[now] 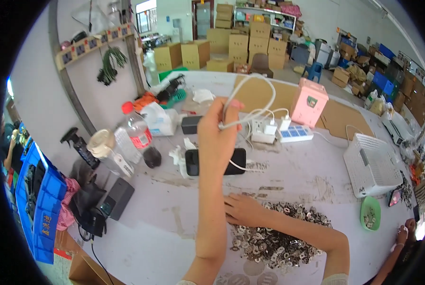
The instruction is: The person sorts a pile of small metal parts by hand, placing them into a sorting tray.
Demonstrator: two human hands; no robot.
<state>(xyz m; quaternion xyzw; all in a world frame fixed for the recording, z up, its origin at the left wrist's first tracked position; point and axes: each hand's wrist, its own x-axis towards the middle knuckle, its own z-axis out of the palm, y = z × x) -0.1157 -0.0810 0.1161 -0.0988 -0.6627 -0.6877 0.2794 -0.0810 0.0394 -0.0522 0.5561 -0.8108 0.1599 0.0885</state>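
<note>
My left hand [220, 118] is raised over the middle of the table, its fingers closed around a looped white cable [256, 76]. Below it lies a black smartphone [238, 156], partly covered by my left forearm, with a white cable running over its right end. My right hand [244, 210] rests low on the table at the upper left edge of a heap of small silvery metal pieces [274, 247]. Its fingers stretch out flat, the tips partly hidden behind my left forearm. My right forearm crosses over the heap.
A white power strip [295, 134] with plugged chargers sits before a pink box [309, 102]. At right stand a white basket [359, 168] and a green bowl [370, 213]. At left are a cola bottle [140, 130], a lidded jar [109, 152] and a dark box [118, 198]. Another person's hands [403, 232] show at far right.
</note>
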